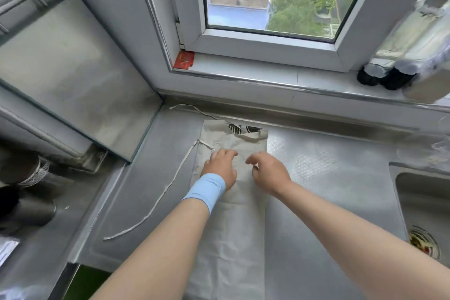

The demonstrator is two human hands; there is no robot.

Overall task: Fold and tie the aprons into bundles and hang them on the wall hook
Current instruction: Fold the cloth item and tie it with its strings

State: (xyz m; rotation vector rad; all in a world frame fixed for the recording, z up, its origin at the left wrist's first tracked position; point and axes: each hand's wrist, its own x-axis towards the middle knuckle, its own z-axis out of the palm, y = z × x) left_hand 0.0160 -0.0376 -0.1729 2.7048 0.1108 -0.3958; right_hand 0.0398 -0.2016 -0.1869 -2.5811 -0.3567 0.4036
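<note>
A beige apron [233,221] lies folded into a long narrow strip on the steel counter [323,192], running from the window wall toward me. A black print shows at its far end. One tie string [155,202] trails off its left side across the counter, another string [192,107] lies by the back wall. My left hand [220,165], with a light blue wristband, rests on the upper part of the strip with fingers loosely bent. My right hand [267,170] hovers over the strip beside it, fingers curled, holding nothing that I can see.
A sink [423,204] with a drain lies at the right. Dark bottles [382,77] and a foil-wrapped pipe stand on the window sill. A red packet [184,59] sits at the sill's left corner. Dark pots stand at the far left.
</note>
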